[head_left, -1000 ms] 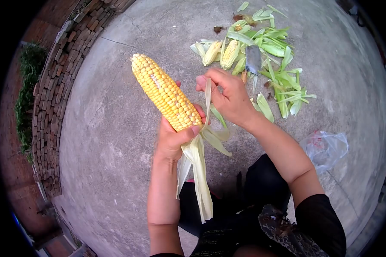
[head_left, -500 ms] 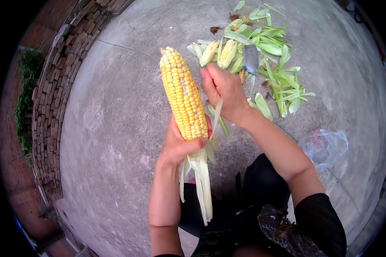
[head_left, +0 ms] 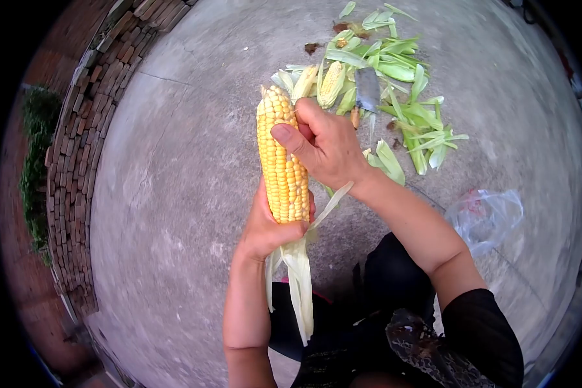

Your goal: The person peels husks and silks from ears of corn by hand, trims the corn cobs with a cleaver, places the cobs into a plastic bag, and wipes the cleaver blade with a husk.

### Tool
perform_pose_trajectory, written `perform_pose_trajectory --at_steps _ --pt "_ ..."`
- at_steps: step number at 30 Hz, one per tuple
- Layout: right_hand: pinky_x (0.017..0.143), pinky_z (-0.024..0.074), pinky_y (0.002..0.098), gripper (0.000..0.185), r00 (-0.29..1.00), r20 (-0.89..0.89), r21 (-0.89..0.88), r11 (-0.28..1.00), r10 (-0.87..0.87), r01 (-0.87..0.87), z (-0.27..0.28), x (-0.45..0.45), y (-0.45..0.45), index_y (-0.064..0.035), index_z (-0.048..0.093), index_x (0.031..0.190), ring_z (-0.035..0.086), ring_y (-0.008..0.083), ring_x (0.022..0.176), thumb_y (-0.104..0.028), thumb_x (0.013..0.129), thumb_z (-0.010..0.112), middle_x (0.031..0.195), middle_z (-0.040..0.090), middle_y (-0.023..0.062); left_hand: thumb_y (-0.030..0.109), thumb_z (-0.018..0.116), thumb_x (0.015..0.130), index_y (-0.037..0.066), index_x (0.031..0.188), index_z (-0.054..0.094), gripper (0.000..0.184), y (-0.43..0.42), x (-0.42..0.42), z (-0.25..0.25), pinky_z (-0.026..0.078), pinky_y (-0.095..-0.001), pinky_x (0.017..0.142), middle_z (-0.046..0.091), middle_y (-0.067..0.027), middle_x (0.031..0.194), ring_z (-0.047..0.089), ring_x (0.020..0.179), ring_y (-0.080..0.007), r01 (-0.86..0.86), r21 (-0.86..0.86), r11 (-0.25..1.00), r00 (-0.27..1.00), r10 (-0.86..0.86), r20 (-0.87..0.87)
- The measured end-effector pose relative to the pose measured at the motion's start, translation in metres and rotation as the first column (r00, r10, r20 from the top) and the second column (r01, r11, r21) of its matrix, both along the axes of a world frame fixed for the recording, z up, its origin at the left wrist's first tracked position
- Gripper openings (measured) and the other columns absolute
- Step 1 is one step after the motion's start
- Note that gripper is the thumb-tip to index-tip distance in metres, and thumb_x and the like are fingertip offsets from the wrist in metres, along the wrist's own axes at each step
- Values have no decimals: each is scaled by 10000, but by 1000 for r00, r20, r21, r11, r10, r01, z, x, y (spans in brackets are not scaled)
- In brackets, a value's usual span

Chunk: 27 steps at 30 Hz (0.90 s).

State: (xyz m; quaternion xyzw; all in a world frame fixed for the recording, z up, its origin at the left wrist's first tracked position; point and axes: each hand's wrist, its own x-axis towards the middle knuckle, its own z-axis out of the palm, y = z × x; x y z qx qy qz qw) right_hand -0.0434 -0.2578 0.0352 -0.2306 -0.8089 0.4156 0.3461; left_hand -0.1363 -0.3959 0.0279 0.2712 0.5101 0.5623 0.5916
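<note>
My left hand [head_left: 265, 223] wraps round the lower end of a yellow corn cob [head_left: 279, 171], holding it upright. Pale husk strips [head_left: 299, 284] hang below that grip, and one thin strip sticks out to the right. My right hand [head_left: 323, 139] is closed at the cob's upper right side. Its thumb lies across the kernels and its other fingers are curled, their tips partly hidden. Behind it on the ground lie two smaller, partly husked cobs, a pale one [head_left: 305, 83] and a yellow one [head_left: 332, 84].
A cleaver [head_left: 367, 89] with a wooden handle lies among loose green husks [head_left: 423, 119] on the concrete ground [head_left: 174, 194]. A clear plastic bag [head_left: 488, 220] is at the right. A stacked brick wall [head_left: 77, 161] and green plants [head_left: 35, 149] border the left.
My right hand has moved left and now touches the cob with its thumb; before, it was apart from it. The cob has shifted slightly right and down and stands more upright.
</note>
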Motion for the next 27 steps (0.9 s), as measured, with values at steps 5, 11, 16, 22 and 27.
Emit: perform_pose_trajectory --at_steps 5,11,16,22,27 --pt "440 417 382 378 977 -178 159 976 -121 150 -5 -5 1 -68 456 690 541 283 474 -351 939 490 535 488 101 -55 613 539 55 1267 336 787 0 4 6 501 -288 617 559 -85 816 574 692 -151 -29 -10 1000 998 28 -60" --pt "458 412 384 310 937 -183 98 943 -297 318 -26 -2 28 -69 459 740 533 293 491 -298 947 484 579 506 108 -59 596 545 52 1259 355 762 -2 1 -1 503 -288 623 555 -81 835 574 701 -150 -9 28 1000 998 11 -61" --pt "461 412 371 422 956 -224 -199 969 -189 145 -15 4 18 -66 429 754 535 255 506 -435 957 442 599 514 87 -62 602 556 44 1247 377 735 2 6 4 504 -288 659 553 -70 886 581 748 -149 -66 -46 997 984 57 -169" --pt "423 374 318 401 984 -29 182 967 -177 180 -6 2 9 -52 465 692 497 200 446 -370 919 554 550 501 95 -33 612 601 33 1251 392 690 6 12 3 482 -293 799 525 -74 1034 572 925 -169 -79 -32 996 927 61 -369" --pt "424 379 333 353 964 -149 175 954 -221 246 -12 -2 9 -35 465 656 500 222 440 -246 929 541 545 494 107 10 617 661 22 1394 287 803 4 13 -5 454 -339 901 516 -135 1190 552 1058 -210 -121 122 985 813 169 -557"
